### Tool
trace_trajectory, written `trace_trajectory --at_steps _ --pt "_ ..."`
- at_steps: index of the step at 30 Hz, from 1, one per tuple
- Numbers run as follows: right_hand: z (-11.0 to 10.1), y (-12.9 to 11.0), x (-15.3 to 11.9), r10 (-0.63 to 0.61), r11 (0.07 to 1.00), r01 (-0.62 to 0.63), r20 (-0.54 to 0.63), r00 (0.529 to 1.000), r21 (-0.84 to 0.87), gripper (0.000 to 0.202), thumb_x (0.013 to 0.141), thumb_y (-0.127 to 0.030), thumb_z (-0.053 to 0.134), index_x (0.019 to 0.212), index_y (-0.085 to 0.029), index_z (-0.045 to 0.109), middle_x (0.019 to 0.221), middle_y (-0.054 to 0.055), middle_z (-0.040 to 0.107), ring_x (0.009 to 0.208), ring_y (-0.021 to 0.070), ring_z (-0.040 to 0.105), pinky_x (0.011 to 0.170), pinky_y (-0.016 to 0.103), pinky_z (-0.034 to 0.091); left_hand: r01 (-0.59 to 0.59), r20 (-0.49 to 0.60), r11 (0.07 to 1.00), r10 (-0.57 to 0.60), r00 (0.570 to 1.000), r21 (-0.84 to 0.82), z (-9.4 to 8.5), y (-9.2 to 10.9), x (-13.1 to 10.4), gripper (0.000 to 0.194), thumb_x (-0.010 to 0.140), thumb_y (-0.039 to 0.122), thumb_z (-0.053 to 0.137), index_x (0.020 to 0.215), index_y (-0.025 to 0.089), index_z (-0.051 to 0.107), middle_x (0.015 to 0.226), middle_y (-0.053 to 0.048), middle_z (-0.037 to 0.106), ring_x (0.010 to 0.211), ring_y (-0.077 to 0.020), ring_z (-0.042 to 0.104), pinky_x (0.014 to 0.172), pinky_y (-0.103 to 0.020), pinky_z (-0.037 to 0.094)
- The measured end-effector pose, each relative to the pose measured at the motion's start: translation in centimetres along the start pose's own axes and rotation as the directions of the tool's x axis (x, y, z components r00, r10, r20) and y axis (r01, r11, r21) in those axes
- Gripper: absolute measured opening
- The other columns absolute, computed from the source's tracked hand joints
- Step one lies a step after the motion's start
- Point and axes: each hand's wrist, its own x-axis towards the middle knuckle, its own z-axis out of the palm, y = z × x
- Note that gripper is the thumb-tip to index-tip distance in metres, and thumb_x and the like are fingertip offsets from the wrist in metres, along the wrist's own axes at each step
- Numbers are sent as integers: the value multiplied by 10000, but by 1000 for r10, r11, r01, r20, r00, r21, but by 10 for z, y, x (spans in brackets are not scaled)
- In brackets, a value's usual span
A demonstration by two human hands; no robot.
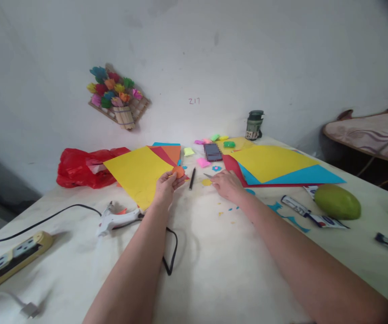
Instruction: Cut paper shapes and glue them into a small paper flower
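Observation:
My left hand (167,185) pinches an orange paper disc (178,171) near the middle of the table. To its right, my right hand (226,184) is closed around a thin pointed metal tool (208,176), perhaps scissors; most of it is hidden by the fingers. A black pen (192,178) lies between the hands. Just under the metal tip rests a small yellow paper piece (207,182). Beyond it is a small blue paper flower (216,168) with a pink centre.
Yellow sheets (136,173) and a red plastic bag (86,168) lie left. A glue gun (118,219), its cable and a power strip (11,261) are front left. Stacked sheets (271,162), tubes (295,205) and a green mango (337,202) lie right.

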Motion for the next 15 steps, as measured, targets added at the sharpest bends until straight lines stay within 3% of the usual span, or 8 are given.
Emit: trace_trajectory --at_steps 4,9,12,15 --pt "4 -3 1 -33 999 33 -1 999 20 338 825 -196 385 1095 -202 588 1125 60 593 1077 209 435 895 346 257 19 6 1000 -19 1000 18 2 -1 -2 215 672 244 641 812 137 519 857 -98 663 825 -215 639 824 -376 473" --pt "10 -6 0 -86 996 86 8 996 36 345 859 -244 328 1098 -240 577 1215 27 538 1122 212 415 957 406 178 40 40 999 -39 998 -4 6 -2 -3 205 661 230 652 786 126 527 887 -104 655 816 -206 641 797 -342 481" --pt "10 -6 -1 -98 994 98 0 995 45 318 857 -275 347 1031 -257 613 1155 20 582 1118 215 422 964 425 157 63 58 998 -64 996 11 9 -2 -4 212 670 227 645 824 118 549 886 -102 652 830 -196 637 779 -307 484" --pt "8 -4 0 -84 992 86 -24 996 91 268 824 -251 413 944 -251 653 1039 21 637 1055 186 470 948 372 205 112 64 993 -115 991 48 12 -2 -6 209 672 220 644 826 118 547 878 -97 652 820 -185 638 752 -285 489"
